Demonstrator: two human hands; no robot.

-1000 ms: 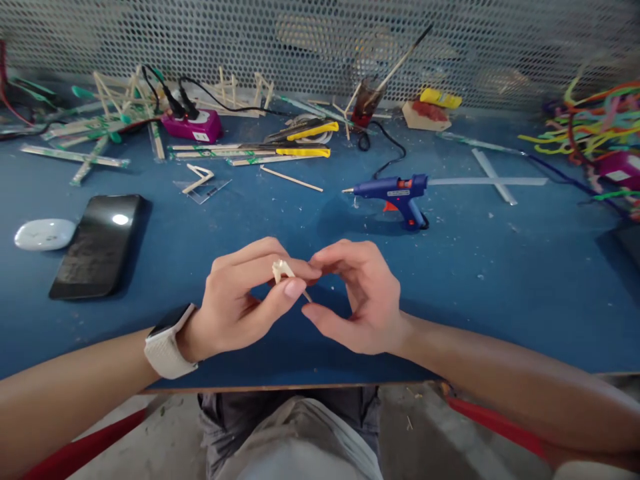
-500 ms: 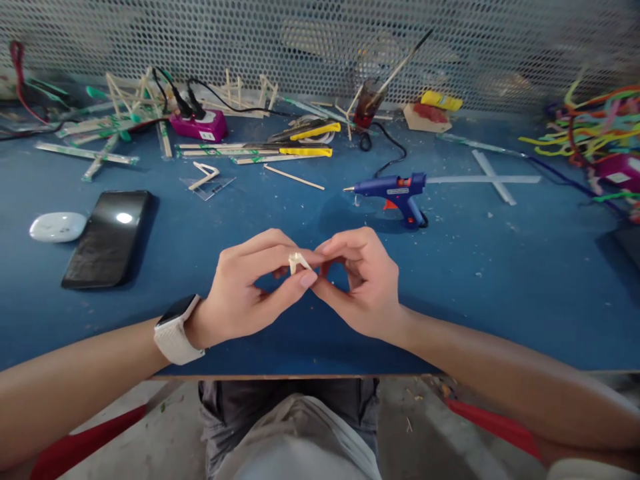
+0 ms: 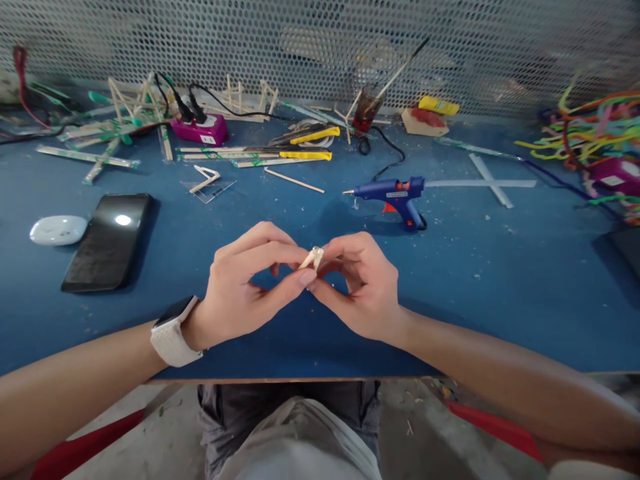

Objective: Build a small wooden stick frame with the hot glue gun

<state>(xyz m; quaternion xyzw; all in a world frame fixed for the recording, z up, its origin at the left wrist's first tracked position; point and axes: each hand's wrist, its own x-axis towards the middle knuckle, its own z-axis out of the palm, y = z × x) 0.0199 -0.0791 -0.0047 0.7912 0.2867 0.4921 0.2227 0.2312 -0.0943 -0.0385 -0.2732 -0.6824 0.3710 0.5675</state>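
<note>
Between my fingertips is a small pale wooden stick piece point(image 3: 313, 257), bent or joined into an angle with its peak upward. My left hand point(image 3: 250, 280) pinches it from the left with thumb and forefinger. From the right, my right hand point(image 3: 357, 283) closes thumb and fingertips on the same piece; its lower ends are hidden by the fingers. Beyond my hands a blue glue gun point(image 3: 393, 193) lies on its side, nozzle pointing left. A thin wooden stick point(image 3: 294, 180) and a folded stick angle point(image 3: 205, 177) on a clear plastic square lie farther back.
A black phone point(image 3: 110, 243) and a white oval case point(image 3: 59, 230) lie at left. Along the back are a purple power adapter point(image 3: 201, 130), yellow-handled cutters point(image 3: 305, 155), a dark cup point(image 3: 367, 110) and a yellow tube point(image 3: 439, 105). Colourful pipe cleaners point(image 3: 600, 130) heap at right.
The angled wooden piece has shifted right and turned between my fingertips, and now my right fingers hold it too. The rest of the table stays as it was.
</note>
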